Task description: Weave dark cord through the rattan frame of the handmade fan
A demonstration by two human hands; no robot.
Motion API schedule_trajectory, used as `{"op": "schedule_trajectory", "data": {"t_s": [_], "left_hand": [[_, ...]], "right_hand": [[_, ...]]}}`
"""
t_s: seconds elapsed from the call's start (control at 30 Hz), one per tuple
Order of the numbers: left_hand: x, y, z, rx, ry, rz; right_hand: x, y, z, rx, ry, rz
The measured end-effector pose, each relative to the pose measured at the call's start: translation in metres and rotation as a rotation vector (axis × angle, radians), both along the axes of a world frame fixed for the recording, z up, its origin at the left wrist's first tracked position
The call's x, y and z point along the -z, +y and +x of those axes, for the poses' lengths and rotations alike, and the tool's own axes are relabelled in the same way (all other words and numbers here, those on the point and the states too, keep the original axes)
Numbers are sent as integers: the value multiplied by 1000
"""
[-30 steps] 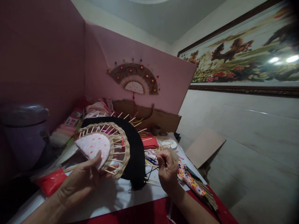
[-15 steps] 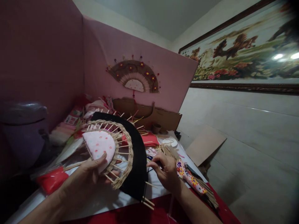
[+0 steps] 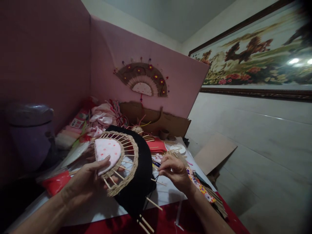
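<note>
My left hand (image 3: pixel 90 174) grips a half-round fan by its inner end, thumb on the white dotted half circle (image 3: pixel 108 152) and fingers underneath. Around that half circle runs a braided straw band (image 3: pixel 135 156), with thin wooden sticks radiating through it. A wide black band (image 3: pixel 142 172) forms the outer part, and stick ends poke out past its edge. My right hand (image 3: pixel 174 170) is beside the black band's right edge, its thumb and fingers pinched on a dark cord that runs to the fan's edge.
A finished-looking fan (image 3: pixel 143 78) hangs on the pink board. Behind the held fan lie pink fabric (image 3: pixel 103 115), red sheets (image 3: pixel 156 145) and a small brown cup (image 3: pixel 163 134). Flowered cloth (image 3: pixel 201 187) lies at right, a red packet (image 3: pixel 57 182) at left.
The held fan has tilted and turned, its lower end swinging left and its top dropping. My right hand has shifted slightly right and up, with the cord between its fingers.
</note>
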State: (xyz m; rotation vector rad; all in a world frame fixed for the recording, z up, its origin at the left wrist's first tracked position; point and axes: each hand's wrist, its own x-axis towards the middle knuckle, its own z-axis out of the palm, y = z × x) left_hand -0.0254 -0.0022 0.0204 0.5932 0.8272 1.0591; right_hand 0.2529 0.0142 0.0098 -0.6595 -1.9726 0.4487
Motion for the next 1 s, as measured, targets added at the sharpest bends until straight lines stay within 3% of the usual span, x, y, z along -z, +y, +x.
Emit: {"op": "schedule_trajectory", "data": {"t_s": [0.27, 0.37, 0.5, 0.7, 0.87, 1.0], "left_hand": [[-2, 0, 2, -86, -56, -2], [-2, -2, 2, -95, -98, 8], [1, -3, 4, -58, -146, 21], [5, -5, 10, -17, -226, -38], [5, -3, 11, -90, -198, 13], [3, -3, 13, -66, -186, 27]], "right_hand": [[8, -7, -5, 257, -22, 368], [12, -6, -7, 224, -2, 339], [17, -7, -14, 136, 28, 182], [23, -10, -23, 148, 24, 64], [25, -11, -28, 165, 14, 49], [26, -14, -33, 167, 40, 158]]}}
